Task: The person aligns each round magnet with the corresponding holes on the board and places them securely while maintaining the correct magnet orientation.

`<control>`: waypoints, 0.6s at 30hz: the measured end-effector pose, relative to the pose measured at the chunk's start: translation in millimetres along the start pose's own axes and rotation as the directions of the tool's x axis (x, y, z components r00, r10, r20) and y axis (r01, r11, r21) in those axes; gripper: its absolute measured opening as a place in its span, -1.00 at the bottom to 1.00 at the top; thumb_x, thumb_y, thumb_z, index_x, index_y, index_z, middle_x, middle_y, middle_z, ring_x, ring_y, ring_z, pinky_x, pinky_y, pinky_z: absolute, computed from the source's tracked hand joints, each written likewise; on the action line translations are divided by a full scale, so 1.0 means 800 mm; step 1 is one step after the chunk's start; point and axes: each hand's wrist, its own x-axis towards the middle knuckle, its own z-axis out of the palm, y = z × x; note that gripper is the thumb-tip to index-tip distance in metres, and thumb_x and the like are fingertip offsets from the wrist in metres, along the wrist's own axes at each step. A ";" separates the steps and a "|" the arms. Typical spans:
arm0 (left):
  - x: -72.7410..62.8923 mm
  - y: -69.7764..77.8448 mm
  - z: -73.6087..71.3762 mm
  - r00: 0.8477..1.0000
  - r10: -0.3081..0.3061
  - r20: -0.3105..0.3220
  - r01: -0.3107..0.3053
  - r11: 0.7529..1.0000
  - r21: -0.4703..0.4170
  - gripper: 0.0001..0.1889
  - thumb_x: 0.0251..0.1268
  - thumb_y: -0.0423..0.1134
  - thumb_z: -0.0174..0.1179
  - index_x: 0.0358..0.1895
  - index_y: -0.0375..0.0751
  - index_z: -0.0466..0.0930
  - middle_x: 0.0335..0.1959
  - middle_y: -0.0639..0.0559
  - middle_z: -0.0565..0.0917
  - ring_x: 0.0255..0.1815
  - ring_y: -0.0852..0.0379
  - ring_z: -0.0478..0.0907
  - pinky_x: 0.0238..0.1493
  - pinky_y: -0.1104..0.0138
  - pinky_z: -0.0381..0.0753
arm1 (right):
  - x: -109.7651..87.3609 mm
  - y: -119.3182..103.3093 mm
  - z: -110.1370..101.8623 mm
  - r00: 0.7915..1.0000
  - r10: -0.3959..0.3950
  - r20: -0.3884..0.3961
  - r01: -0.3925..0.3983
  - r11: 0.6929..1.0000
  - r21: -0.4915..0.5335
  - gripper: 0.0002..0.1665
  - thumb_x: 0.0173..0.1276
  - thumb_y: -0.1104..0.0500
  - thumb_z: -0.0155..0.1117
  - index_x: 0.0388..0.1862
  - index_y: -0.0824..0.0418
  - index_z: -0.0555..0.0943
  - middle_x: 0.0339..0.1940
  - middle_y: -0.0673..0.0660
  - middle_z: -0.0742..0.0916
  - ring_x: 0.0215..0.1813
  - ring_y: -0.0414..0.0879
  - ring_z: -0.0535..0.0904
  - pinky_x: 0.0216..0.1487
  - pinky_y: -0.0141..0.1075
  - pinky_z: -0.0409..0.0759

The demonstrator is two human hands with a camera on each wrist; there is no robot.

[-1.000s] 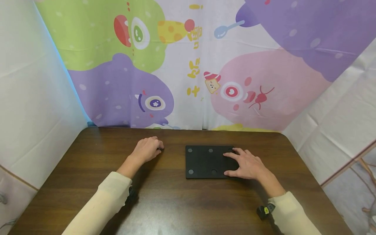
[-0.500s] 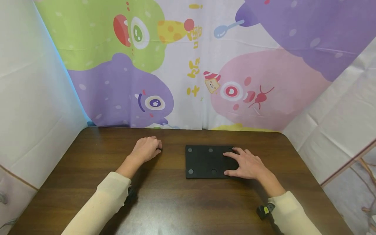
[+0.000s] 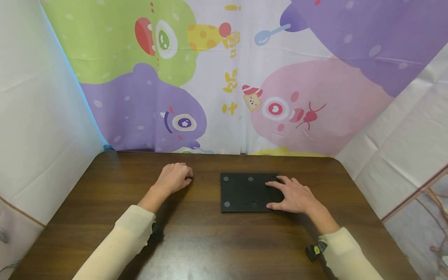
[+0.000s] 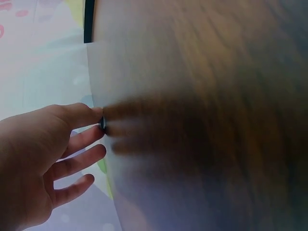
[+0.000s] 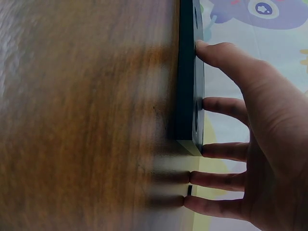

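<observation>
A flat black rectangular board (image 3: pixel 241 192) lies on the wooden table, with several small round grey spots on its top; the lower middle spot is darker than the others. My right hand (image 3: pixel 297 196) spreads over its right end, thumb and nearer fingertips touching the board. In the right wrist view, the other fingertips (image 5: pixel 190 201) come down beyond the board's end. Left of the board, low at the tabletop, my left hand (image 3: pixel 174 179) pinches a small dark piece (image 4: pixel 102 121) between thumb and finger. Most of that piece is hidden, and its kind cannot be told.
The brown table (image 3: pixel 217 245) ends at a cartoon-printed curtain (image 3: pixel 224 132) along its back edge. White sheets (image 3: pixel 52 97) hang at both sides. A dark wrist device (image 3: pixel 315 251) hangs by the right sleeve.
My left hand has shifted very slightly left since one second ago, and the dark piece in it shows less. My right hand and the board have stayed in place.
</observation>
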 end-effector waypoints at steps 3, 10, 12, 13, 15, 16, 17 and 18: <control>0.001 0.000 0.000 1.000 0.002 0.001 -0.002 1.000 -0.002 -0.89 0.36 -0.26 0.55 -0.10 -0.06 0.94 -0.08 -0.05 0.92 -0.07 -0.09 0.87 -0.09 -0.04 0.84 | 0.000 0.000 0.000 1.000 0.000 0.000 0.000 1.000 0.003 0.00 0.33 -0.52 0.50 0.67 -0.19 0.56 0.72 0.35 0.52 0.49 0.42 0.58 0.05 0.43 0.73; 0.002 -0.002 0.001 1.000 -0.002 0.003 0.002 1.000 -0.002 -0.88 0.32 -0.26 0.53 -0.12 -0.03 0.95 -0.09 -0.04 0.92 -0.09 -0.09 0.88 -0.11 -0.04 0.84 | 0.000 -0.001 -0.001 1.000 -0.001 0.002 0.001 1.000 0.006 0.00 0.33 -0.52 0.51 0.67 -0.19 0.56 0.72 0.35 0.52 0.49 0.43 0.58 0.08 0.45 0.72; 0.003 -0.002 0.000 1.000 0.001 -0.016 -0.001 1.000 -0.003 -0.89 0.30 -0.27 0.53 -0.16 -0.02 0.95 -0.12 -0.03 0.92 -0.12 -0.09 0.88 -0.15 -0.04 0.83 | 0.000 -0.001 -0.001 1.000 -0.001 0.001 0.001 1.000 0.004 0.00 0.33 -0.52 0.51 0.66 -0.19 0.56 0.72 0.35 0.52 0.49 0.43 0.58 0.08 0.45 0.72; 0.004 -0.001 -0.001 1.000 0.004 -0.026 -0.004 1.000 -0.006 -0.90 0.29 -0.27 0.53 -0.17 -0.02 0.95 -0.14 -0.03 0.91 -0.14 -0.09 0.87 -0.16 -0.04 0.82 | 0.000 0.000 -0.001 1.000 -0.001 0.000 0.001 1.000 0.003 0.00 0.33 -0.53 0.51 0.66 -0.19 0.56 0.72 0.35 0.52 0.49 0.43 0.58 0.08 0.45 0.72; 0.005 0.001 -0.004 0.999 0.012 -0.044 -0.013 1.000 -0.005 -0.91 0.28 -0.27 0.52 -0.20 -0.02 0.94 -0.17 -0.03 0.91 -0.17 -0.09 0.87 -0.20 -0.03 0.81 | 0.000 0.000 -0.001 1.000 0.000 0.001 0.000 1.000 0.002 0.00 0.33 -0.53 0.50 0.67 -0.19 0.56 0.72 0.35 0.52 0.49 0.43 0.58 0.08 0.45 0.72; 0.005 0.002 -0.005 0.999 0.017 -0.049 -0.017 1.000 -0.004 -0.91 0.27 -0.27 0.52 -0.21 -0.01 0.94 -0.18 -0.03 0.90 -0.18 -0.09 0.86 -0.21 -0.02 0.80 | 0.000 0.000 -0.001 1.000 0.000 0.001 0.000 1.000 0.001 0.01 0.33 -0.53 0.50 0.67 -0.19 0.56 0.72 0.35 0.52 0.49 0.43 0.58 0.08 0.45 0.72; 0.005 0.003 -0.006 0.998 0.021 -0.052 -0.021 1.000 -0.002 -0.92 0.26 -0.27 0.52 -0.22 -0.01 0.94 -0.19 -0.03 0.90 -0.18 -0.09 0.86 -0.21 -0.03 0.80 | 0.000 0.000 0.000 1.000 0.000 0.002 0.000 1.000 0.001 0.01 0.33 -0.53 0.50 0.67 -0.19 0.56 0.72 0.35 0.52 0.50 0.43 0.58 0.08 0.45 0.72; 0.005 0.004 -0.006 0.998 0.025 -0.054 -0.025 1.000 0.000 -0.92 0.26 -0.27 0.52 -0.22 -0.01 0.93 -0.19 -0.03 0.90 -0.18 -0.09 0.86 -0.21 -0.02 0.80 | 0.000 0.000 0.000 1.000 0.001 0.003 -0.001 1.000 0.001 0.01 0.33 -0.54 0.50 0.67 -0.19 0.55 0.72 0.35 0.52 0.50 0.43 0.58 0.08 0.44 0.73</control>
